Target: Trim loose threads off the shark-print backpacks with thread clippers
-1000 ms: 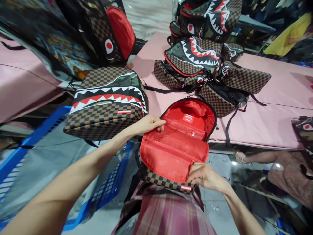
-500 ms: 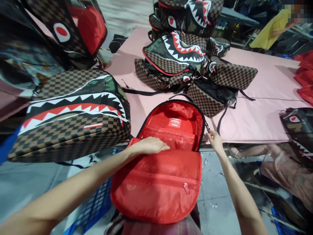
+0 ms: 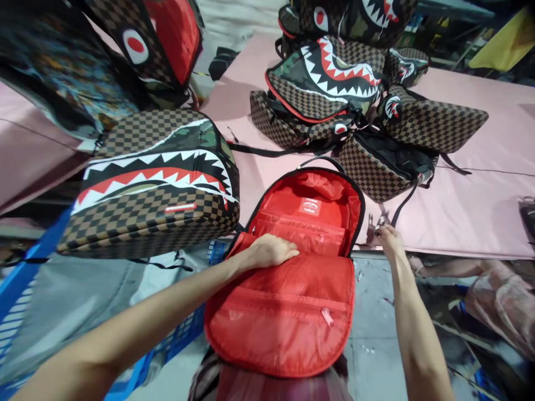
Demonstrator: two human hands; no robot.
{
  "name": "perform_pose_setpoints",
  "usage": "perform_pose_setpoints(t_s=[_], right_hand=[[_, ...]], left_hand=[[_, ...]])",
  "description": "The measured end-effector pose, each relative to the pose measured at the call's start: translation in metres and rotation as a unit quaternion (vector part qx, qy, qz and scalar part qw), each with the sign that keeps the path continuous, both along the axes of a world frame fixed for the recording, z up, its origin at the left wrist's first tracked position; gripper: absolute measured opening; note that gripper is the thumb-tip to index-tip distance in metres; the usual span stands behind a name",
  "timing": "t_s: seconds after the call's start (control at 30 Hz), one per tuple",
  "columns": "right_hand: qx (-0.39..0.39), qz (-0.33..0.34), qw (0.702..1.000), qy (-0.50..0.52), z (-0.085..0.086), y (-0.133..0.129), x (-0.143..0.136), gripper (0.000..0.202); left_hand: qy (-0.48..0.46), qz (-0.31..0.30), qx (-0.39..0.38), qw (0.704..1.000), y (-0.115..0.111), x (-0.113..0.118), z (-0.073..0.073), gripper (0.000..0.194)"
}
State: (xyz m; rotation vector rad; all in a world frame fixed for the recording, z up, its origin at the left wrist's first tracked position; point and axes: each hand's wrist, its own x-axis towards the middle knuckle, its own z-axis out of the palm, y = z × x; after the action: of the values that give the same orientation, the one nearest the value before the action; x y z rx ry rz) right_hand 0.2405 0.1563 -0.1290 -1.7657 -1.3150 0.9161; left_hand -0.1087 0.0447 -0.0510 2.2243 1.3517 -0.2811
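An unzipped backpack with red lining (image 3: 288, 317) lies open at the table's front edge, its front panel folded down toward me. My left hand (image 3: 273, 250) rests palm down on the lining near the fold, fingers extended. To the right of the bag, my right hand (image 3: 389, 236) pinches a small metallic item (image 3: 381, 223) just above the pink table edge; its exact shape is blurred. A checkered backpack with a shark-mouth print (image 3: 159, 184) sits left of the open one.
Several checkered and camouflage bags (image 3: 326, 83) are piled on the pink table (image 3: 451, 206). Another bag with red lining (image 3: 175, 44) stands at the upper left. Below is a blue crate (image 3: 137, 367). A person's arm (image 3: 455, 268) shows at the right.
My right hand has moved right, away from the bag's zipper edge, and now has a small metallic item at its fingertips. The view has shifted left. My left hand stays on the lining.
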Motion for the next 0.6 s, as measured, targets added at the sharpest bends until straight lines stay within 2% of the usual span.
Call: perform_pose_setpoints(t_s=[0.1, 0.17, 0.23, 0.3, 0.37, 0.47, 0.53, 0.6], right_hand=[[-0.003, 0.010, 0.995, 0.103, 0.020, -0.036, 0.009, 0.005], [0.000, 0.033, 0.973, 0.228, 0.042, -0.060, 0.005, 0.015], [0.000, 0.078, 0.933, 0.351, 0.066, -0.076, -0.010, 0.027], [-0.008, 0.128, 0.912, 0.390, 0.085, -0.085, -0.038, 0.029], [-0.016, 0.169, 0.920, 0.353, 0.095, -0.087, -0.073, 0.028], [-0.047, 0.236, 0.946, 0.218, 0.103, -0.087, -0.118, 0.025], [-0.064, 0.310, 0.940, 0.129, 0.111, -0.091, -0.129, 0.030], [-0.063, 0.370, 0.925, 0.064, 0.125, -0.101, -0.121, 0.031]], left_hand=[[-0.020, 0.017, -0.056, 0.998, 0.007, 0.001, 0.002, 0.043], [-0.015, 0.025, -0.056, 0.998, 0.008, 0.005, 0.000, 0.046], [0.002, 0.036, -0.035, 0.999, 0.006, 0.011, -0.002, 0.048], [0.022, 0.047, -0.010, 0.999, 0.000, 0.017, -0.005, 0.048], [0.030, 0.055, 0.011, 0.998, -0.006, 0.021, -0.008, 0.049], [0.027, 0.072, 0.034, 0.996, -0.012, 0.020, -0.013, 0.048], [0.014, 0.082, 0.049, 0.995, -0.014, 0.016, -0.014, 0.045], [-0.023, 0.078, 0.083, 0.993, -0.016, 0.011, -0.008, 0.039]])
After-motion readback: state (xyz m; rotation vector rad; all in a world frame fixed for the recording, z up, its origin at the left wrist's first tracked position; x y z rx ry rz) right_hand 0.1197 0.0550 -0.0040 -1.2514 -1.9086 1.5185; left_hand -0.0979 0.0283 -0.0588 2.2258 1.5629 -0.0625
